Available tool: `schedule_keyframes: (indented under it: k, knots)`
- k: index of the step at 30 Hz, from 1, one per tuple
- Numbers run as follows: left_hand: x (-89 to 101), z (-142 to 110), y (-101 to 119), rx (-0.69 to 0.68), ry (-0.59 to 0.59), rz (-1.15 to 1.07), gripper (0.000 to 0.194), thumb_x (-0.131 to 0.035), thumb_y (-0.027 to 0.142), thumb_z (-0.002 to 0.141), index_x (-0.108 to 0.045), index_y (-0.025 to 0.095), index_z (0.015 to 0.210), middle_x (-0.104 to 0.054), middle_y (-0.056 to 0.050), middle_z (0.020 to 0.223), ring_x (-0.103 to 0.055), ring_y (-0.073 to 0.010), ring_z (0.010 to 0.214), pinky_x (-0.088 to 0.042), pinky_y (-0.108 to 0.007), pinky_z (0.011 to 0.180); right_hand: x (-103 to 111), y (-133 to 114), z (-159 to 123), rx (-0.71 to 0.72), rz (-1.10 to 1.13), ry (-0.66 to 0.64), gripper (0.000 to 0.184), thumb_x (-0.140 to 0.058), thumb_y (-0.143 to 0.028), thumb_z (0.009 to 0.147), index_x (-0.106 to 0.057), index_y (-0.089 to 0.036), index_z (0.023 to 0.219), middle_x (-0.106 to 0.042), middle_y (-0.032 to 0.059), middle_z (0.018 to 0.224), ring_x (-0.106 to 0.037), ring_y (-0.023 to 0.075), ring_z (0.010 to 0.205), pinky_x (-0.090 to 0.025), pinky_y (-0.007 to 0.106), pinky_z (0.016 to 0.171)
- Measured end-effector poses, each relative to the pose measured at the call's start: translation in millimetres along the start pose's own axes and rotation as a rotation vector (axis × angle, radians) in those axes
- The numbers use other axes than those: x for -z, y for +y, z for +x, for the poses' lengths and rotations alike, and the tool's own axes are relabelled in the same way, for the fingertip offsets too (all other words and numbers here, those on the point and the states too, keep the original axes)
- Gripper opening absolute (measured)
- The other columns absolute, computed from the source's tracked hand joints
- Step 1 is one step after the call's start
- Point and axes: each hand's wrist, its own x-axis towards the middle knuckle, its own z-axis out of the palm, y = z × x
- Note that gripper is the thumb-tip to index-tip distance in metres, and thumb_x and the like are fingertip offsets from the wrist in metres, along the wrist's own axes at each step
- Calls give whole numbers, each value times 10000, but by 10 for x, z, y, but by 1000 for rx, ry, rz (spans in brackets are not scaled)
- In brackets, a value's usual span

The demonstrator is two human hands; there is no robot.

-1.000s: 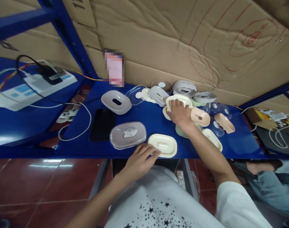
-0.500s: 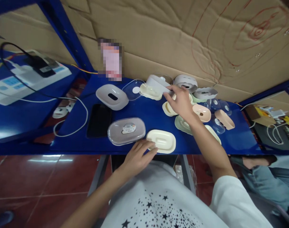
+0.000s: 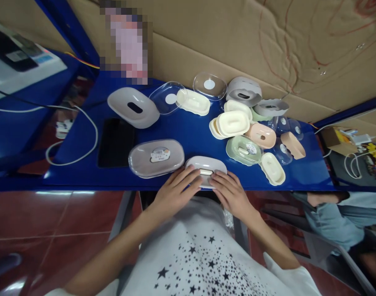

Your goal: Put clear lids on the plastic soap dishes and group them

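Observation:
A grey oval soap dish piece with a slot (image 3: 206, 162) lies at the table's front edge, and a cream piece shows through its slot. My left hand (image 3: 177, 191) grips its left side, fingers over the top. On its right side my right hand (image 3: 233, 194) grips it in the same way, with bent fingers near the slot. Just left lies a grey soap dish with a clear lid and label (image 3: 156, 158). A larger grey shell (image 3: 133, 107) stands behind that, beside a clear lid (image 3: 167, 98).
Cream trays (image 3: 233, 124), a green lidded dish (image 3: 244, 150), a pink dish (image 3: 261, 136) and grey shells (image 3: 243, 91) crowd the right and back. A black flat object (image 3: 116, 142) and white cable (image 3: 94, 125) lie left. Another person's leg (image 3: 333, 222) is at right.
My right hand has brought a grey slotted piece from the back to the front edge, over the cream tray. Both hands are now on it. The view has shifted slightly.

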Motion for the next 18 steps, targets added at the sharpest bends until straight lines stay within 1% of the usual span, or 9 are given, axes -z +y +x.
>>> schedule_keyframes:
  k: [2,4,6,8,10,12,14,16,18]
  knots:
    - [20,19,-1,-14,-16,23,248,-658,215,1071,-710,209,1313,-771,-64,1362,-666,-274,1386,-572,-439,1160,158,58,89,34,-3,-59,553,-588,-259,1087,-531,-428,1611,-727,-10,1460,-666,257,1407,-498,566,1247]
    - [33,34,2,-10,-25,30,236,-656,224,1071,-723,210,1297,-773,-63,1362,-668,-267,1379,-567,-433,1154,365,153,273,64,-23,-89,474,-568,-285,1101,-600,-395,1562,-730,-1,1456,-671,250,1398,-483,530,1257]
    - [37,42,8,-3,-35,28,238,-654,227,1069,-731,211,1293,-768,-66,1374,-658,-262,1388,-555,-432,1160,530,284,581,67,-66,-47,417,-532,-283,1120,-647,-312,1519,-731,40,1456,-667,244,1400,-478,496,1241]
    - [33,44,15,1,-39,29,235,-645,223,1071,-738,208,1287,-765,-61,1383,-653,-260,1392,-545,-428,1163,575,432,1016,88,-116,-16,399,-503,-270,1128,-664,-229,1491,-707,90,1488,-647,261,1418,-473,498,1218]
    - [30,41,19,-3,-38,34,231,-633,223,1076,-742,194,1277,-764,-60,1387,-654,-260,1386,-543,-423,1161,478,576,1543,172,-147,-57,411,-472,-209,1120,-656,-181,1486,-655,121,1551,-603,278,1461,-451,514,1220]
    - [31,37,19,-7,-43,34,232,-628,218,1076,-743,185,1275,-762,-65,1390,-647,-261,1392,-540,-424,1166,275,695,2092,248,-177,-122,462,-477,-127,1084,-613,-161,1524,-592,132,1617,-541,289,1518,-403,541,1253]
    - [35,32,15,-18,-45,28,242,-620,208,1075,-741,183,1283,-758,-77,1394,-636,-264,1407,-541,-432,1173,50,777,2576,270,-229,-182,502,-543,-77,1022,-595,-121,1520,-526,169,1667,-461,327,1577,-321,603,1294]
    - [38,25,7,-28,-50,26,254,-607,197,1075,-737,188,1294,-753,-84,1399,-631,-268,1415,-549,-448,1172,-106,824,2914,255,-279,-244,423,-555,-77,1007,-641,-78,1421,-576,219,1605,-459,350,1571,-265,643,1306]
    - [33,18,0,-34,-49,31,257,-600,187,1074,-734,191,1294,-751,-89,1397,-638,-274,1409,-564,-461,1162,-134,849,3044,232,-293,-252,308,-504,-106,1044,-683,-72,1292,-677,241,1461,-512,355,1521,-242,660,1302]
